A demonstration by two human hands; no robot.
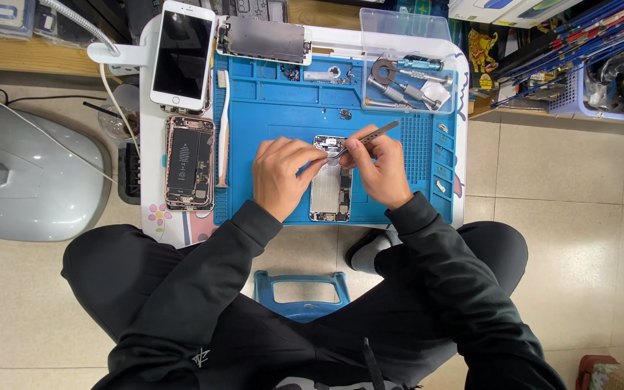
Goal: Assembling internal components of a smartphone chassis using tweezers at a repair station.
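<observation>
An opened phone body (331, 193) with its insides exposed lies on the blue work mat (283, 108), between my hands. My left hand (281, 175) rests on the phone's left side, fingertips pinched at its upper part. My right hand (378, 167) grips metal tweezers (370, 135) whose tips point down-left into the phone's upper end. The top of the phone is partly hidden by my fingers.
Left of the mat lie an open phone with its battery showing (189, 162), a white phone face-up (183, 55) and a white brush (222, 130). A screen panel (263, 40) lies at the top; a clear tray of tools (407, 81) at top right. A blue stool (302, 292) stands below.
</observation>
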